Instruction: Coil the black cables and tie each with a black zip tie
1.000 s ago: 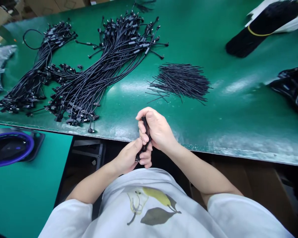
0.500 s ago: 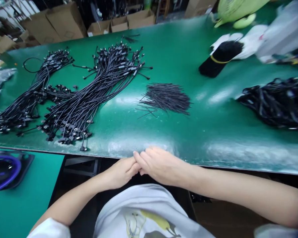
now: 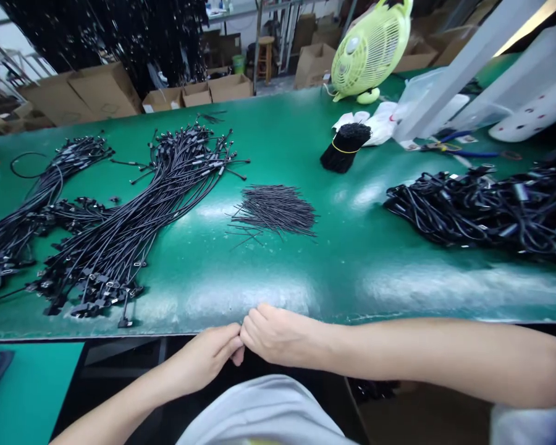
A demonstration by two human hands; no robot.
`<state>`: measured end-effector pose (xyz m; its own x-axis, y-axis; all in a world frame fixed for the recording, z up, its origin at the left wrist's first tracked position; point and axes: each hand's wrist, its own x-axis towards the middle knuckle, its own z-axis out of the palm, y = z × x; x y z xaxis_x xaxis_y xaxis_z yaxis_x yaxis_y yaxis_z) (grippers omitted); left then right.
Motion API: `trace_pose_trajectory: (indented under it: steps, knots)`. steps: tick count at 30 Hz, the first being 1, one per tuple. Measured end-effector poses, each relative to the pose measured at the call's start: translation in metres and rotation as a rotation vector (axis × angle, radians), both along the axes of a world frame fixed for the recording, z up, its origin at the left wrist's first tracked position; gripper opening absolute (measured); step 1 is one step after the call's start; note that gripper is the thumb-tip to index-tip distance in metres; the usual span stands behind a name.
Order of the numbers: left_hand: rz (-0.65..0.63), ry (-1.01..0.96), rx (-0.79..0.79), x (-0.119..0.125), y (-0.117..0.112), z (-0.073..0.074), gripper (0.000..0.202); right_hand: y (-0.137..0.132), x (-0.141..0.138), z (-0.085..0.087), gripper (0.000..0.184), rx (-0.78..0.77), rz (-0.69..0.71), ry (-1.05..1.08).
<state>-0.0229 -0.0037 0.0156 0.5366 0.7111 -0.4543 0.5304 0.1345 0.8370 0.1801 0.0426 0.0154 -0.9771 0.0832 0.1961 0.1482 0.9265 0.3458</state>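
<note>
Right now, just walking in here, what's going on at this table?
A person's bare left hand and bare right hand meet at the near edge of a long, glossy green table; anything they hold is hidden. Beyond them lies a pile of short, thin black strands. Bundled black cables with plug ends lie to the left, a tangled black cable heap to the right.

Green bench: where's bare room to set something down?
Two bare patches on the green bench: between the pile of thin black strips and the tangled cable heap; and the front band from that pile down to the right hand. Crowded: the left, under the cable bundles, and far right, under the heap.
</note>
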Motion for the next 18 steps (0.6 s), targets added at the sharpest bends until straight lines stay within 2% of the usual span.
trace_pose_trajectory:
  steps: [2, 5, 7, 9, 10, 12, 13, 15, 16, 18]
  knots:
    - [0.021, 0.005, -0.001, 0.002, 0.007, -0.003, 0.04, 0.005, 0.0, -0.001, 0.018, -0.019, 0.008, -0.003]
    - [0.103, -0.12, -0.084, 0.004, 0.011, -0.008, 0.04, 0.012, -0.002, 0.005, 0.021, -0.121, 0.043, 0.072]
    - [0.17, -0.216, -0.13, 0.002, 0.009, -0.011, 0.04, 0.025, 0.001, 0.012, 0.022, -0.307, 0.07, 0.126]
    - [0.294, -0.322, -0.153, 0.0, 0.007, -0.013, 0.04, 0.05, 0.009, 0.017, 0.024, -0.551, 0.008, 0.237]
    - [0.377, -0.387, -0.161, -0.002, 0.006, -0.013, 0.039, 0.069, 0.016, 0.017, 0.026, -0.644, -0.091, 0.336]
    - [0.551, -0.522, -0.189, -0.006, 0.007, -0.014, 0.036, 0.112, 0.033, 0.012, 0.028, -0.694, -0.414, 0.559]
    - [0.622, -0.582, -0.209, -0.008, 0.008, -0.014, 0.035, 0.135, 0.042, 0.007, 0.026, -0.654, -0.596, 0.631]
    - [0.705, -0.66, -0.256, -0.008, 0.011, -0.014, 0.034, 0.174, 0.056, -0.007, 0.022, -0.564, -0.879, 0.614]
    - [0.729, -0.678, -0.281, -0.008, 0.012, -0.015, 0.034, 0.188, 0.061, -0.015, 0.02, -0.523, -0.96, 0.562]
    - [0.77, -0.699, -0.316, -0.005, 0.013, -0.018, 0.035, 0.203, 0.064, -0.027, 0.017, -0.466, -1.024, 0.466]
